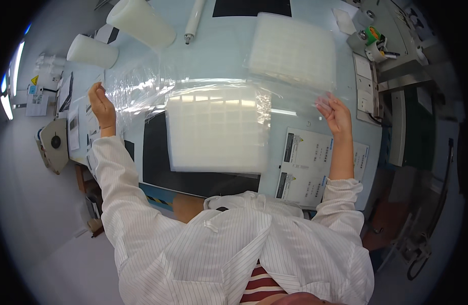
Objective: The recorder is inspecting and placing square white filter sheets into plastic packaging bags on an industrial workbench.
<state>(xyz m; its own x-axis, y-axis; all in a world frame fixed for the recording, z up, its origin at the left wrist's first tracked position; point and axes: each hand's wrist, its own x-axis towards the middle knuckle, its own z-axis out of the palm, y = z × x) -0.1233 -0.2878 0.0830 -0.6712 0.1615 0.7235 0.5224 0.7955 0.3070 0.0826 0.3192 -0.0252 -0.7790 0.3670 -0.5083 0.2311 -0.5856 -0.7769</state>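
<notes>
A sheet of clear plastic film (142, 89) stretches crosswise over the table, crinkled and shiny at its left part. My left hand (103, 108) is closed at the film's left edge, its fingertips curled and partly hidden. At the right end, my right hand (337, 114) pinches the film between thumb and fingers. Between my hands lies a square stack of translucent white gridded trays (213, 137), with film along its far edge and crumpled film at its right side. A second, similar stack of gridded trays (292, 48) lies farther back to the right, in clear wrapping.
Two white rolls (94, 51) stand at the far left, near a white roller (193, 23). A black mat (157, 152) lies under the near stack. Printed sheets (308, 162) lie at the right, and a cup with pens (377, 52) stands at the back right.
</notes>
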